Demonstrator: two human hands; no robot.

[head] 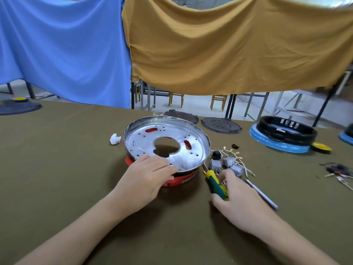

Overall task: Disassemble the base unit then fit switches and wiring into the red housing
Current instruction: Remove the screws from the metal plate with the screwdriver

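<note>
Nearest to us, two bare forearms reach forward over the olive-covered bench (pixel 57 169). We take the red housing (pixel 177 179) as our landmark. The left hand (pixel 147 178) lies palm-down on the housing's near edge, fingers (pixel 168 166) spread flat and closed on nothing, their tips resting on the silver metal plate (pixel 183 138) seated in the housing. Just right of the housing, the right hand (pixel 235 192) curls loosely around the green-and-yellow screwdriver (pixel 216 183), thumb against the handle's butt; the handle lies on the bench, its shaft pointing toward the housing. We cannot tell how firm this grip is. A slim metal pen-like tool (pixel 261 194) lies on the bench right of that hand.

Beyond the right hand, still right of the housing, we see three small grey switches (pixel 227 165) among white wiring (pixel 240 159) with brass terminals, and a black knob (pixel 216 155). The plate shows a large central opening and smaller holes through which red is visible. Left of the housing sits a crumpled white scrap (pixel 115 139).

Behind the housing lie two dark round discs (pixel 221 125); farther right, a black ring on a blue base (pixel 282 136) with a yellow cap (pixel 321 147) beside it. Blue cloth (pixel 61 50) and mustard cloth (pixel 238 44) hang at the back.
</note>
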